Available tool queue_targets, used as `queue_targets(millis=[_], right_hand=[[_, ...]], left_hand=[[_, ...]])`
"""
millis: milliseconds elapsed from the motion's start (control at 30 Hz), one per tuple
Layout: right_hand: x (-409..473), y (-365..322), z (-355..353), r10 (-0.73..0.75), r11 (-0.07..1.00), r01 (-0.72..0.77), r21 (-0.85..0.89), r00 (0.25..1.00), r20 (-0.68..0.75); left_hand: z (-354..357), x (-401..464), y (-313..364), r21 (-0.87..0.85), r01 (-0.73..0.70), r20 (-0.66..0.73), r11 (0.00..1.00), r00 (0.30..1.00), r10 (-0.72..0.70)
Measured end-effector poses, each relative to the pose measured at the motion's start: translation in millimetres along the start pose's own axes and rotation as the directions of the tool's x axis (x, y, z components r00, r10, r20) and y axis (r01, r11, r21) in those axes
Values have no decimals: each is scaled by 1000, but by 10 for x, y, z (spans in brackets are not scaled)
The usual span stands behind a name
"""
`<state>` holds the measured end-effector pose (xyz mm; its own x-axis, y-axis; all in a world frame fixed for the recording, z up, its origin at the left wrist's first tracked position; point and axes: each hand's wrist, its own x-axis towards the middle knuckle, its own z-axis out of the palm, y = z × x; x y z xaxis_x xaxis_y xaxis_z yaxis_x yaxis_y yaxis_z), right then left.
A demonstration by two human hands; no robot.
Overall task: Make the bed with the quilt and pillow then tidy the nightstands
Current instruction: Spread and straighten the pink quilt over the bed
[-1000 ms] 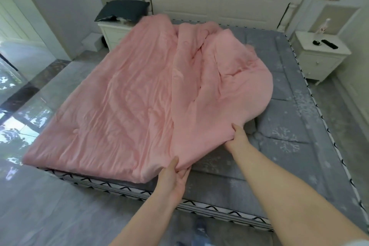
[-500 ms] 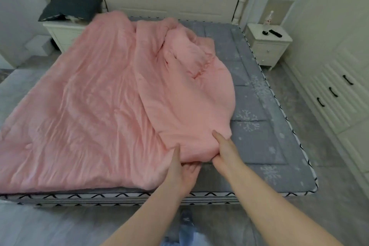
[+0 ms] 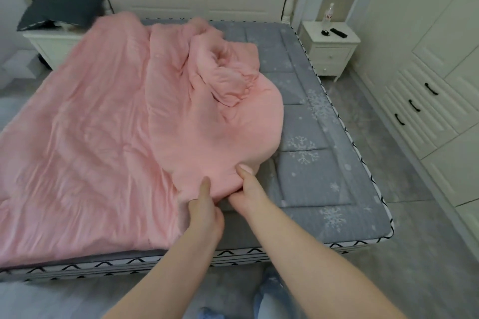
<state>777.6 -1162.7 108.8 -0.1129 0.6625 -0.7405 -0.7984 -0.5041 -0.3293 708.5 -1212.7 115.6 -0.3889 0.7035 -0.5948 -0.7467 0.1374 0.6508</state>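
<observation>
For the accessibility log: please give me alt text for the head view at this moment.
Both hands, the left hand and the right hand, grip a folded-over edge of the pink quilt near the foot of the grey mattress, whose right side lies bare. A dark pillow rests on the far-left nightstand.

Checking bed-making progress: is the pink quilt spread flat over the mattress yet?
Not yet. The pink quilt is folded over itself, bunched mid-bed, leaving the mattress right side bare. Both hands, left and right, grip its near edge.
</observation>
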Motion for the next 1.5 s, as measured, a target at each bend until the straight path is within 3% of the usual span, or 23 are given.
queue_targets(millis=[133,267,367,567,667,733,867,967,1033,1100,1167,1267,1333,1400,1500], right_hand=[[359,-428,-28,-26,1000,26,11,999,-22],[790,-987,-171,-31,995,20,-99,994,-106],[1041,-1339,-229,17,995,-21,-100,999,-32],[1214,-1809,-358,53,999,-53,-1,998,-22],[1225,-2091,-422,4,1000,-4,-27,1000,6],[1184,-2240,-436,-52,990,53,-134,999,8],[1061,-2378,-571,-212,887,214,-408,976,50],[948,-2401,-702,-280,819,307,-485,951,130],[828,-2376,-711,-301,773,359,-523,933,195],[667,-2358,-689,-348,681,422,-598,906,243],[487,-2349,-703,-414,577,502,-644,860,299],[299,-2354,-734,-468,484,554,-677,818,335],[309,-2307,-790,-483,530,527,-665,832,274],[330,-2232,-830,-440,701,430,-570,889,129],[383,-2153,-763,-143,962,143,-232,990,17]], left_hand=[[74,5,-65,-70,-8,-24,998,1000,7],[124,7,-173,-144,45,-49,989,997,-52],[221,42,-296,-180,23,-87,983,995,-39],[258,238,-251,-275,-90,-212,957,977,31],[163,369,-274,-455,-42,-261,889,961,-88],[169,441,-302,-486,-47,-326,873,936,-131],[675,307,-568,-490,-18,-182,872,980,-83],[1214,104,-995,-186,203,-31,961,977,-212],[1460,30,-1181,86,394,90,915,912,-401],[1601,-70,-1255,281,520,189,807,794,-578],[1665,-138,-1318,168,561,304,811,753,-584],[1811,-209,-1374,-232,482,285,845,864,-415],[1894,-204,-1342,-312,395,212,864,916,-342],[1929,-227,-1241,-289,362,177,886,930,-323],[1866,-228,-1079,-264,363,189,894,928,-321]])
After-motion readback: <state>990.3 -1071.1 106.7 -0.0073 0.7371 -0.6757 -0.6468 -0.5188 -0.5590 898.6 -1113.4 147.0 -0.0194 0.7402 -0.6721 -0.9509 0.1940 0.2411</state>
